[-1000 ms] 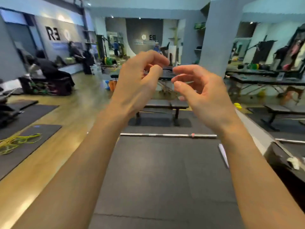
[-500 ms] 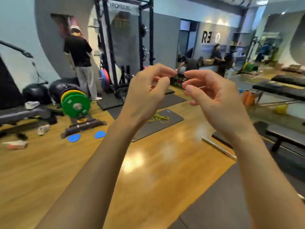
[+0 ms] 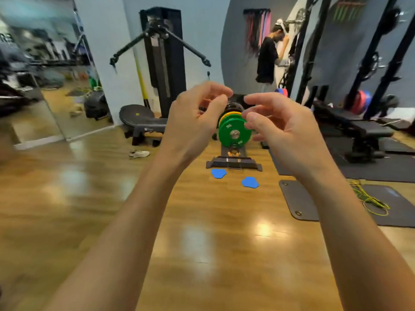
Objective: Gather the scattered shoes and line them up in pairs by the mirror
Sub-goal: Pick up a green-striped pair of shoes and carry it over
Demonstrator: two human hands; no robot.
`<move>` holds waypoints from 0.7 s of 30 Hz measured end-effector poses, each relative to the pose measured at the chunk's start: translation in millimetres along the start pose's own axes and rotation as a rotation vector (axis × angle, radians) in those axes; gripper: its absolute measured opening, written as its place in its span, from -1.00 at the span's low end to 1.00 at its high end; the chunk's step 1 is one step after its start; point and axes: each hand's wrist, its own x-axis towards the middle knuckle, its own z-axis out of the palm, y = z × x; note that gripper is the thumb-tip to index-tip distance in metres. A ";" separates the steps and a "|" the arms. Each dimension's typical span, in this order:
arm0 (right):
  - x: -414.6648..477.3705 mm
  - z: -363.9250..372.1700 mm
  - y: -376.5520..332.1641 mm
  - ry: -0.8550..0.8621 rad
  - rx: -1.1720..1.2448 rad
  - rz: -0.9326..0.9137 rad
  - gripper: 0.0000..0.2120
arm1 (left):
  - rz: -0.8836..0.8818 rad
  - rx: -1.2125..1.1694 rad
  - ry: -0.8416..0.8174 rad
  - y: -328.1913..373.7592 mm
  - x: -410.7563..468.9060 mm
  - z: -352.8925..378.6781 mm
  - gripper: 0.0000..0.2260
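Note:
A single white shoe (image 3: 139,153) lies on the wooden floor to the left, in front of a dark bench (image 3: 143,122). A large wall mirror (image 3: 45,86) fills the left side. Both my arms are raised in front of me. My left hand (image 3: 193,117) and my right hand (image 3: 280,129) hover close together at chest height, fingers loosely curled, holding nothing. Both hands are far above and well short of the shoe.
A rack with green and yellow weight plates (image 3: 234,131) stands straight ahead, two blue pads (image 3: 233,177) before it. Dark mats (image 3: 336,198) with a yellow cord (image 3: 368,198) lie right, near a bench (image 3: 354,129). A person (image 3: 267,57) stands by the squat rack.
My view has swung left across the gym, from the mats and barbell to the mirror, weight rack and white shoe. My hands kept their raised, loosely curled pose.

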 end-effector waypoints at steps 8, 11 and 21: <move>166.2 133.0 81.7 -0.116 0.115 0.041 -0.78 | -0.087 0.096 0.105 -176.6 122.4 -65.2 -0.80; 230.7 181.2 120.1 -0.145 0.129 0.037 -0.78 | -0.119 0.136 0.134 -244.3 169.7 -78.2 -0.80; 451.8 336.9 268.3 -0.290 0.219 0.035 -0.79 | -0.248 0.278 0.193 -469.2 335.3 -98.8 -0.84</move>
